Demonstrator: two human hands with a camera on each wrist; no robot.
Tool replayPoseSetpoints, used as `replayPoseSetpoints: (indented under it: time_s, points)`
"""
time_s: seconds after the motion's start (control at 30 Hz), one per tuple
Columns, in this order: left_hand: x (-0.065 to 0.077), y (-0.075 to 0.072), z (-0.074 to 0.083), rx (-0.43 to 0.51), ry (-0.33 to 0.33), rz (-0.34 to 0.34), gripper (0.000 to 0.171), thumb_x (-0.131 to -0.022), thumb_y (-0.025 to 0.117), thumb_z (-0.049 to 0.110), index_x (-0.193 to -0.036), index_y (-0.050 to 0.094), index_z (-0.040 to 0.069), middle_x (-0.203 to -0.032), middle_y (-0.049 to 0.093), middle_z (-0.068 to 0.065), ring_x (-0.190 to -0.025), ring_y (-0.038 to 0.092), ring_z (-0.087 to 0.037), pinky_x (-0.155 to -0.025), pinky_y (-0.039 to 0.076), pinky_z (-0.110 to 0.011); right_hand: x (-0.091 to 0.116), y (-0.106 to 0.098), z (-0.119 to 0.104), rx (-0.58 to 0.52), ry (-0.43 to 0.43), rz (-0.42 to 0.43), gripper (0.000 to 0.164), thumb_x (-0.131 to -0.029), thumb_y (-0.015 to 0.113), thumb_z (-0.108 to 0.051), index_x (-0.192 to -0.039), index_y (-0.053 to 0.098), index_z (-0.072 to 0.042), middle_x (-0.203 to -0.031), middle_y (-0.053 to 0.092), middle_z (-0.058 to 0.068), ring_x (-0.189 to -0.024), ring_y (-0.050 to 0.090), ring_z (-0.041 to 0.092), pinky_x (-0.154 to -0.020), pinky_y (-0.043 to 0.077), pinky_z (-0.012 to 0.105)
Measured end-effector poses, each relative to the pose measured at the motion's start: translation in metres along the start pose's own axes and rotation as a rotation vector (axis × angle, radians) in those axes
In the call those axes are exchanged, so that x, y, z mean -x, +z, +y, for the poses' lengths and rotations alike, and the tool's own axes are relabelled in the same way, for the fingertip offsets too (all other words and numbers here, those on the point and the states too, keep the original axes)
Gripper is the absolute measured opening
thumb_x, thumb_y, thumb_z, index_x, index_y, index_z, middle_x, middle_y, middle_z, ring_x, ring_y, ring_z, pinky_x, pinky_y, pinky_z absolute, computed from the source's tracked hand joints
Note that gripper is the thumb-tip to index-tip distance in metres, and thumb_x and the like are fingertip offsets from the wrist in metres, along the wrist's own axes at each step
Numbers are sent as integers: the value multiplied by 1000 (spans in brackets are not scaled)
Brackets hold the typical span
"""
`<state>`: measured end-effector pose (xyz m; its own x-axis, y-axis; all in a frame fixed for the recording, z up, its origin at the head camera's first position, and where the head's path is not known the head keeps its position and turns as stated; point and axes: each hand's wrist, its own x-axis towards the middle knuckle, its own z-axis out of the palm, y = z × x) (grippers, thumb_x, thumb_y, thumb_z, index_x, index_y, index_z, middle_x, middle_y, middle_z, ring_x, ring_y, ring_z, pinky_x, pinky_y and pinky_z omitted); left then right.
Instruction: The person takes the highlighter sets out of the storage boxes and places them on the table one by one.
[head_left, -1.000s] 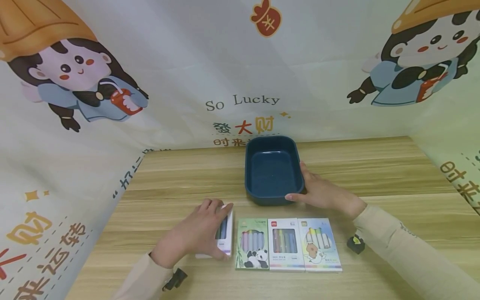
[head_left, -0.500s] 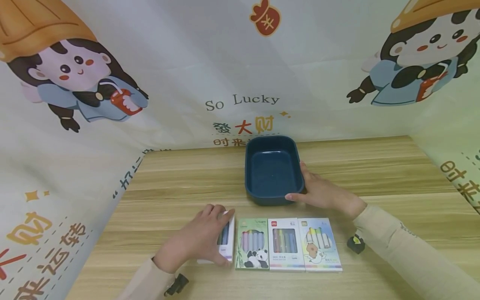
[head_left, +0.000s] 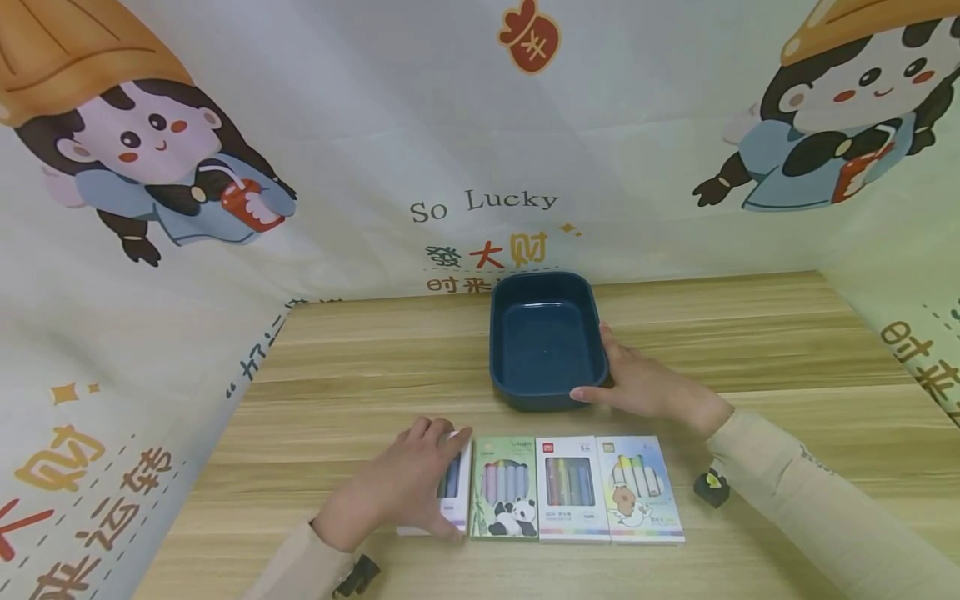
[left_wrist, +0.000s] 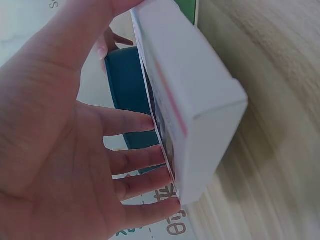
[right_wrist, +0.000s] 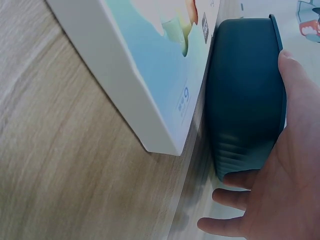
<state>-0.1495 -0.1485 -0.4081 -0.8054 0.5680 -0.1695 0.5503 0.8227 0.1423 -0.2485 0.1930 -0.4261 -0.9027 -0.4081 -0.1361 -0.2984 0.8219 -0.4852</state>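
Note:
My left hand [head_left: 408, 479] grips a white box of markers [head_left: 454, 503] at the left end of a row of boxes, thumb at its near edge and fingers at its far edge. The hand covers much of that box. In the left wrist view, fingertips touch the face of the box [left_wrist: 215, 145]; the thumb tip is hidden. My right hand [head_left: 645, 383] rests against the dark blue bin [head_left: 547, 350], thumb along the near right corner. Its fingers extend beside the bin's outer wall [right_wrist: 245, 95] in the right wrist view.
Right of the held box lie a green panda marker box [head_left: 504, 487], a white marker box [head_left: 573, 492] and a blue-and-white marker box [head_left: 640, 492]. All sit on a wood-grain table [head_left: 787, 358] enclosed by printed cloth [head_left: 637, 167].
My left hand has brought the white marker box nearer to me and slightly right, close beside the green box. The right hand and bin have stayed in place.

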Motion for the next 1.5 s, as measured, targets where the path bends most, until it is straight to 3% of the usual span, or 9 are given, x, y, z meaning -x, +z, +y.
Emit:
replayPoseSetpoints:
  time_s: [0.3,1.5]
  points:
    - [-3,6,-1,0,-5,-27,124,-52,87,61,-150,38,4,-141,48,-17,-125,44,-31,-109,43,-52,-1,1,1,2,10,-6,127,-80,47,-84,-157,-16,-6,-163,15,26,-146,31,46,-115,35,59]
    - [-5,10,-1,5,15,-12,122,-52,89,58,-149,39,4,-141,49,-17,-124,45,-31,-108,44,-52,0,0,-1,3,14,-2,125,-81,50,-82,-157,-14,-6,-165,12,23,-147,29,44,-116,33,58]
